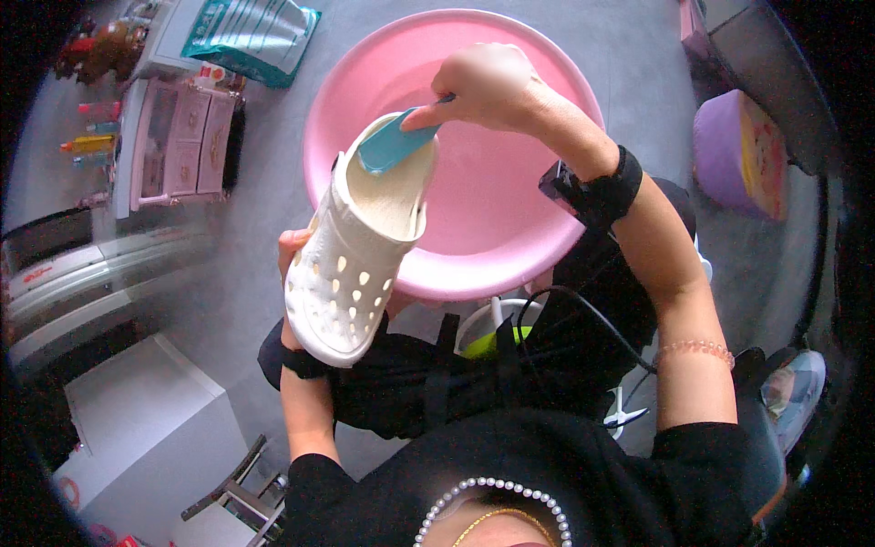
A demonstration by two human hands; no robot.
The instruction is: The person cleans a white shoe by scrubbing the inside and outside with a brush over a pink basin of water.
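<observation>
A white foam clog [342, 273] with vent holes is held at a tilt over the left rim of a round pink basin [492, 191]. Its toe points down towards my lap and its opening faces up. My left hand [294, 246] grips the clog's left side, most of its fingers hidden behind the shoe. From above, my right hand [485, 85] holds a blue flat-backed tool [396, 145], possibly a scrubbing brush. The tool's far end reaches into the clog's opening, against or close to the insole; its underside is hidden. No water can be made out in the basin.
Below the basin, a white bucket [472, 325] holding something lime green stands between my legs. A black cable [595, 311] hangs by my right arm. Around me are a teal-and-silver bag [253, 41], pink drawers [191, 140], a purple tub or stool [724, 150] and a white box [150, 403].
</observation>
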